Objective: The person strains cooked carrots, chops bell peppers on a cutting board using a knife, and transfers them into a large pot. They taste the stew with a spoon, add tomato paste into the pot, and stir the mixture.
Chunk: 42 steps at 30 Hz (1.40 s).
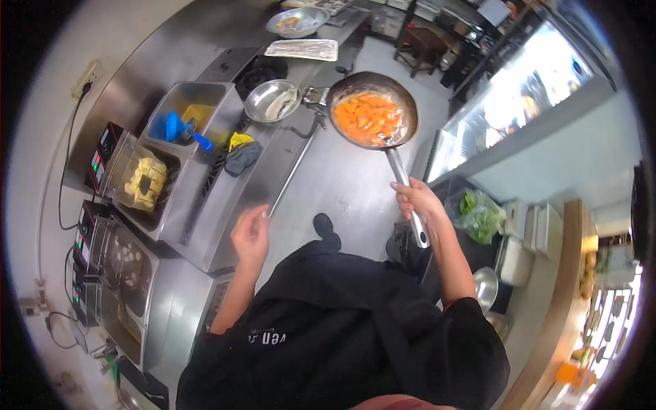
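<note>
My right hand (415, 198) is closed around the metal handle (398, 167) of a frying pan. The frying pan (408, 102) is held out in front of me over the floor, apart from the counter. In it lie chopped orange pieces (365, 117), with shiny liquid around them. My left hand (251, 236) is raised beside the counter edge with nothing visible in it; its fingers are loosely bent. A metal bowl (262, 101) with a pale utensil or food piece across it stands on the counter, left of the pan.
Along the left counter are fryers with a basket of yellow pieces (145, 181), a blue-handled tool (179, 128) and a dark cloth (242, 157). Farther back sit a white tray (302, 49) and another bowl (297, 22). At right are a lit glass-front cabinet (509, 89) and bagged greens (482, 215).
</note>
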Available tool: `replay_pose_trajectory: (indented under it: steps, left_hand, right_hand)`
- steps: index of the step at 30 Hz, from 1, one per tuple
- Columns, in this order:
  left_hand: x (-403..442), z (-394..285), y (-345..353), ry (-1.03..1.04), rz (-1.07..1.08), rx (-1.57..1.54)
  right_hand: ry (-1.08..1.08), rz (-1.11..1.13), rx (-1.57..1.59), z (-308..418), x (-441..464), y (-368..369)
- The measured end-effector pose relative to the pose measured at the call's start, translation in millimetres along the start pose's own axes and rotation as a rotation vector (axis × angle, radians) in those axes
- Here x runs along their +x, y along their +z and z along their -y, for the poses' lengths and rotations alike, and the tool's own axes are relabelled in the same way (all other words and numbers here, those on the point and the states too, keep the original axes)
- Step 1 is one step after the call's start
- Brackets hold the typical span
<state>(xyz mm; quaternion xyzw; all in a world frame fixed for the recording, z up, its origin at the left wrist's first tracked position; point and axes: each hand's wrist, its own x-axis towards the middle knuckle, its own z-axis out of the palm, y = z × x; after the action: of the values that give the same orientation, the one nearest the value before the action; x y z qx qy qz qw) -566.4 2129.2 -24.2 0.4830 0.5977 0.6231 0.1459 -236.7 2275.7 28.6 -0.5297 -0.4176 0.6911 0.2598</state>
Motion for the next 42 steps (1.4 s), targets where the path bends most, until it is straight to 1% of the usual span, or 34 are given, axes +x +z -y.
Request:
replay_pose_trajectory:
  steps: [2,3,6,7,8,10,12,14,16,18,20,21,24,25,28,30,33,34,35,36,38,39,40,42]
  left_hand:
    - [28.0,12.4,18.2,0.058,0.04,0.188]
    - [41.9,20.7,32.0,0.025,0.024,0.165]
    - [82.9,33.6,73.6,-0.018,-0.029,0.118]
    - [96.6,24.4,81.8,-0.081,0.028,0.213]
    - [110.8,21.6,95.3,-0.095,0.014,0.216]
    - [152.3,16.7,123.9,0.249,-0.068,0.271]
    - [197.0,6.0,143.1,0.264,-0.042,0.363]
    - [247.1,8.2,160.5,0.413,-0.015,0.526]
    - [287.3,-6.0,177.7,0.421,-0.019,0.53]
    - [308.1,-17.5,193.3,0.443,-0.042,0.534]
    - [320.1,-24.3,206.8,0.355,-0.149,0.525]
    - [323.0,-22.2,213.2,0.311,-0.157,0.543]
    - [327.8,-7.4,229.4,0.244,-0.173,0.536]
    - [324.8,-6.5,235.7,0.19,-0.178,0.539]
    - [305.8,-9.5,256.3,0.121,-0.208,0.505]
    - [288.4,-2.0,262.1,0.068,-0.238,0.496]
    - [253.3,5.4,254.4,0.005,-0.414,0.618]
    - [242.6,2.1,247.3,-0.07,-0.457,0.62]
    - [230.8,-1.2,240.0,-0.145,-0.496,0.614]
    - [217.7,-3.9,231.2,-0.173,-0.551,0.638]
    - [189.8,-9.8,209.7,-0.138,-0.725,0.715]
    - [170.2,-11.0,200.1,-0.147,-0.771,0.827]
    - [146.2,-19.2,211.2,-0.142,-0.818,0.87]
    - [114.7,-51.6,205.9,-0.313,-0.956,0.827]
  right_hand:
    - [-0.001,0.014,-0.024,18.7,33.6,-11.4]
    - [0.011,-0.008,-0.042,35.4,41.8,-9.9]
    - [0.012,0.021,-0.06,63.4,87.7,-26.8]
    - [0.028,0.019,-0.051,76.7,93.8,-28.1]
    - [0.036,0.03,-0.065,86.3,103.2,-33.7]
    - [0.041,0.05,-0.14,104.8,126.8,-42.1]
    - [0.049,0.091,-0.164,116.8,148.2,-51.3]
    - [0.048,0.133,-0.189,129.8,170.1,-59.5]
    - [0.054,0.187,-0.188,141.0,189.2,-67.6]
    - [0.072,0.24,-0.22,152.2,209.5,-77.3]
    - [0.089,0.294,-0.235,165.6,230.3,-84.5]
    - [0.085,0.328,-0.236,171.1,236.9,-89.3]
    - [0.078,0.381,-0.26,187.2,258.6,-100.7]
    - [0.074,0.402,-0.283,189.9,266.8,-104.6]
    - [0.077,0.485,-0.341,203.0,285.6,-110.2]
    - [0.074,0.487,-0.396,216.1,295.7,-108.2]
    - [0.045,0.56,-0.491,227.4,311.1,-106.7]
    - [0.033,0.561,-0.506,234.8,316.7,-103.2]
    - [0.038,0.622,-0.548,243.2,319.9,-97.0]
    - [0.051,0.628,-0.558,250.9,320.9,-91.4]
    - [0.066,0.673,-0.594,263.6,321.1,-79.4]
    - [0.05,0.692,-0.598,267.2,319.3,-74.3]
    - [0.023,0.731,-0.582,261.1,325.9,-86.3]
    - [0.034,0.803,-0.655,281.0,319.7,-72.3]
